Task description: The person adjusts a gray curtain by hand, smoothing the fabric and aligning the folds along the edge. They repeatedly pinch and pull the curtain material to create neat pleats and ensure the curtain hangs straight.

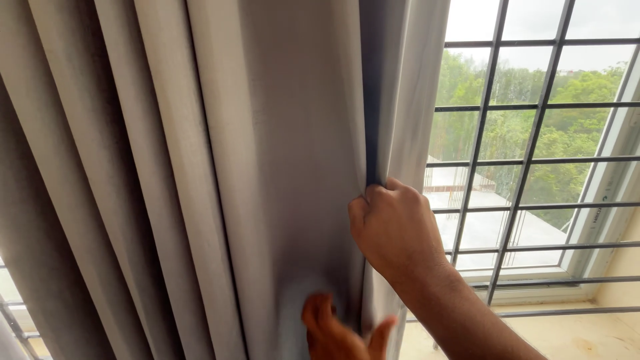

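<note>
The right hand (395, 227) is fisted tight on a fold of the grey curtain (280, 133); below it, the left hand (340, 333) lies loosely open, fingers against the cloth, beside the barred window (533, 133).

Window sill (573, 333) runs along the bottom right, pale yellowish-tan, flat, lit by daylight. It sits under the white window frame (533, 275), which meets it along its far edge. Dark metal grille bars (513, 220) stand in front of the glass above the sill; one horizontal bar crosses just over it. Faint smudge or stain shows on the sill near the lower right corner. Grey curtain (280, 153) hangs down past the sill's left end and hides that part; whether the fabric touches the sill cannot be told.
</note>
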